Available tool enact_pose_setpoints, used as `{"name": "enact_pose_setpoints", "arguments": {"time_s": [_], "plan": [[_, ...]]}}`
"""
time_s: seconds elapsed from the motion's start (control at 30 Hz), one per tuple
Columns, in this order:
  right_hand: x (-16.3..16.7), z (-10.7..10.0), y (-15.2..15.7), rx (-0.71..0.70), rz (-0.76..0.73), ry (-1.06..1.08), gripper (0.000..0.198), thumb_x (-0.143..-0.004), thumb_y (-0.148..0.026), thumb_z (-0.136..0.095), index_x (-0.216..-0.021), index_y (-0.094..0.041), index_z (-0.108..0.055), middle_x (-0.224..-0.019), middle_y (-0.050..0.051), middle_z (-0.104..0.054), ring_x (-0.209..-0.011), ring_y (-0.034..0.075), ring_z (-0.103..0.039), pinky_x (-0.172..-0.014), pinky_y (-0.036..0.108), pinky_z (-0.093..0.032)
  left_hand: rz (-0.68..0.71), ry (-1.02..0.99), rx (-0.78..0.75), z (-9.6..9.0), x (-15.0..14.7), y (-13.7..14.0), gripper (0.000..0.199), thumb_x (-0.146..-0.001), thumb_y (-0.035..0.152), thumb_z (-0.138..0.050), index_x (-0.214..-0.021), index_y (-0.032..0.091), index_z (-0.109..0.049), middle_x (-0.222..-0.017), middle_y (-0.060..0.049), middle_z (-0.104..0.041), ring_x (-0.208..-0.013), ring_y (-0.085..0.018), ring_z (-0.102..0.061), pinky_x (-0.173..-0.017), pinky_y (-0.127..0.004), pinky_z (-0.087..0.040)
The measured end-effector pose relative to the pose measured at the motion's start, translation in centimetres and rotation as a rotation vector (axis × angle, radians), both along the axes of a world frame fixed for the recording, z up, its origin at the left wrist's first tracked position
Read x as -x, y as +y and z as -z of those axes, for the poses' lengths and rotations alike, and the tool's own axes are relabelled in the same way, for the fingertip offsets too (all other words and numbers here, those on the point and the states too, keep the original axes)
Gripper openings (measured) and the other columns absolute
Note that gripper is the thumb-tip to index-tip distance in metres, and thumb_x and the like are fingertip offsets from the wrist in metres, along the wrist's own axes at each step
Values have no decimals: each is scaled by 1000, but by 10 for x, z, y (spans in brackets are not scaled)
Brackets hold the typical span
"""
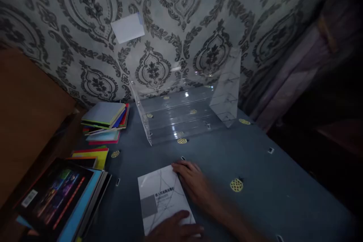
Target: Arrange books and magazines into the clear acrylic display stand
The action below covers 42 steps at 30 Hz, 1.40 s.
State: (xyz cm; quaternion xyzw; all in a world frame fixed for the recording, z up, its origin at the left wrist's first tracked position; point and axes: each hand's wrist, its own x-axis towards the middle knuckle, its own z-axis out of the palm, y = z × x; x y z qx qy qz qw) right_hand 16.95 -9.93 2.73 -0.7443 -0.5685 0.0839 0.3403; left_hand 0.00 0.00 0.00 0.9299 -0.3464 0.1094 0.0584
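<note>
A white book [151, 185] with thin grey lines, a grey block and dark printed characters on its cover lies on the blue table, tilted slightly. My right hand [194, 183] is at its upper right corner, fingers closed together around the corner and edge. Across the lower part of the cover lies my left hand [177, 228], with its fingers stretched to the right and apart. The bottom frame edge cuts off the left hand's wrist and the lower end of the book.
A clear tiered rack [224, 98] stands against the patterned wall. On the left are a stack of books [104, 115] and a nearer pile with a black book [53, 193] on top. A brown panel [28, 117] borders the left; a curtain [295, 75] hangs right.
</note>
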Motion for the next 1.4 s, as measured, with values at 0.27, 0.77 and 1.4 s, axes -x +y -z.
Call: {"name": "enact_pose_setpoints", "arguments": {"time_s": [0.27, 0.77, 1.4], "plan": [[6, -37, 9, 54, -57, -110, 30, -95, -16, -48, -123, -16, -59, -125, 13, -65, -121, 27, -51, -103, 46, -41, -143, 247, 118, -90, 17, -8, 37, -95, 41, -52, -125, 19, -57, -141, -8, -59, -134, -21, -50, -119, -46, -30], [8, -34, 10, 48, -40, -167, 36, -92, -18, -53, -127, -16, -59, -127, 12, -65, -121, 27, -52, -103, 44, -39, -382, 243, 203, -86, 37, -6, 39, -98, 31, -47, -135, 24, -52, -140, -7, -59, -136, -21, -48, -117, -45, -35], [1, -27, 14, 34, -55, -130, 39, -92, -16, -51, -131, -14, -57, -127, 13, -65, -119, 26, -53, -103, 42, -40, -289, 143, 383, -72, 43, -4, 41, -93, 8, -39, -128, 20, -57, -129, -11, -66, -124, -20, -58, -109, -46, -42]]}}
